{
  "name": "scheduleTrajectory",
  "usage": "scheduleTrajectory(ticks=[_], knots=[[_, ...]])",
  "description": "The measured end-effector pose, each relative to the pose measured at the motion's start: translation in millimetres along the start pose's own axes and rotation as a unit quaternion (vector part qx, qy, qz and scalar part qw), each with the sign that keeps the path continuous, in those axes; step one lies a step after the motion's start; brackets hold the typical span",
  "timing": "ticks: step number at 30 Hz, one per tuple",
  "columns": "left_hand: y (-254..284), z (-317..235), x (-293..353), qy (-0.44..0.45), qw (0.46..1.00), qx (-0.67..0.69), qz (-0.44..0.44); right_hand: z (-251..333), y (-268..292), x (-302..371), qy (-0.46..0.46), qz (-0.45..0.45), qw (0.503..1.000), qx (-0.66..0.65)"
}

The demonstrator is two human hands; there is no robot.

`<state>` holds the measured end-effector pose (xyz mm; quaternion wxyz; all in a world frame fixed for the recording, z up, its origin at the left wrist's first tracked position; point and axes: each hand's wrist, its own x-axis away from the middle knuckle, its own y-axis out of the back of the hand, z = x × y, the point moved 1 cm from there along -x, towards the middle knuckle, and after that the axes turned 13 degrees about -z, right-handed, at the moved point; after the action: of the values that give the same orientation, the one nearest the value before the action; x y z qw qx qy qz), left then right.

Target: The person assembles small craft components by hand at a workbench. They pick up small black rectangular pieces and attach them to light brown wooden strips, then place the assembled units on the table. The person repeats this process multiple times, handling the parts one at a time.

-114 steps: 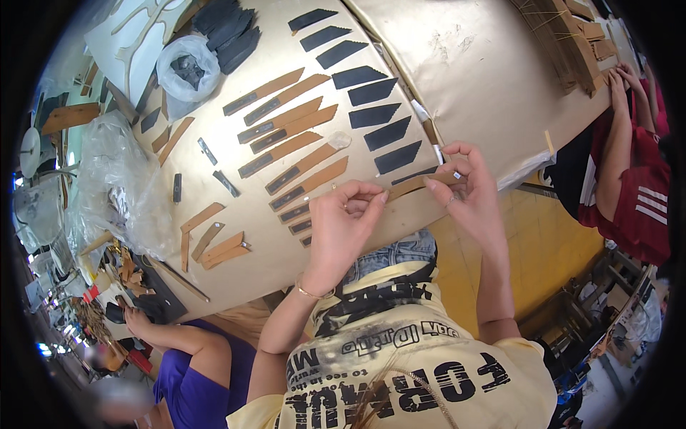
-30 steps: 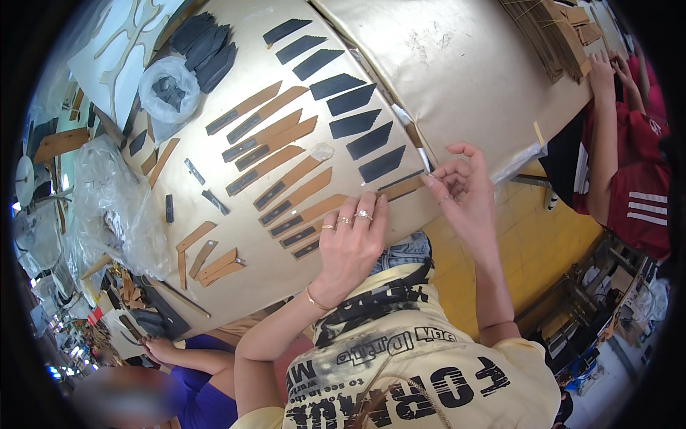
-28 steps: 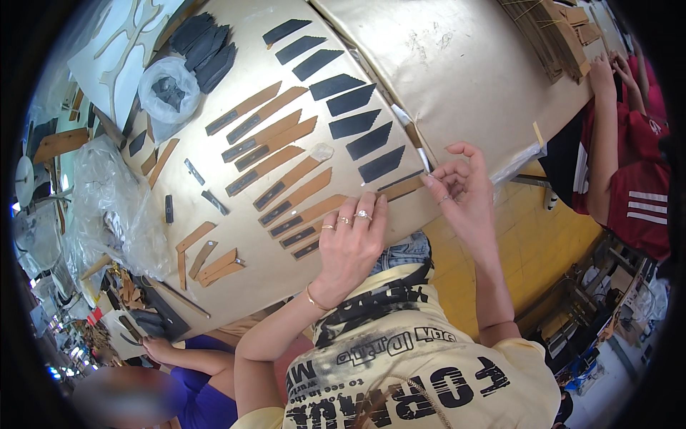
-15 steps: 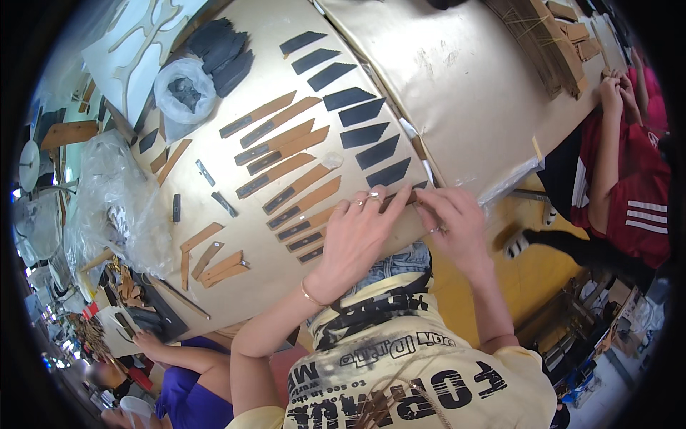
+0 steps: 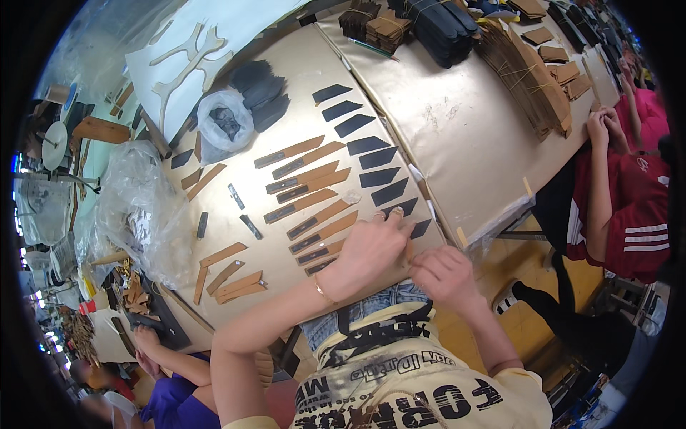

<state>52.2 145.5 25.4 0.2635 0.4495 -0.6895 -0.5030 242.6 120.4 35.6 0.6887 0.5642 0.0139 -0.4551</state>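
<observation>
Close to the table's near edge, my left hand (image 5: 371,247) is bent over a narrow brown leather strip (image 5: 409,250), its fingers reaching toward the black pieces. My right hand (image 5: 446,275) is closed beside it, fingertips at the strip's lower end. Most of the strip is hidden by my hands. To the left lies a column of brown leather strips with dark inlaid plates (image 5: 314,230). Beyond my left hand runs a row of black slanted pieces with jagged ends (image 5: 379,157); the nearest ones are partly covered by my fingers.
A plastic bag of dark pieces (image 5: 225,127) stands by a black stack (image 5: 263,93). Loose brown strips (image 5: 239,286) and small dark plates (image 5: 250,227) lie left. Banded brown bundles (image 5: 525,79) are at far right. Co-workers sit at right (image 5: 622,193) and lower left (image 5: 179,397).
The view has shifted, bringing more bundles in at the top. My right hand has come down and closer to my body. My left hand now bends more over the strip.
</observation>
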Motion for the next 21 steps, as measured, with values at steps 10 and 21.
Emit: scheduleTrajectory(ticks=[10,21], knots=[[-4.4,3.2,0.0,-0.027,0.999,-0.023,0.001,31.1,37.9,-37.3,-0.158,-0.004,0.883,-0.441],[32.7,60.4,-9.8,0.138,0.835,0.533,0.017,-25.1,33.7,-95.6,-0.372,-0.028,0.689,-0.622]])
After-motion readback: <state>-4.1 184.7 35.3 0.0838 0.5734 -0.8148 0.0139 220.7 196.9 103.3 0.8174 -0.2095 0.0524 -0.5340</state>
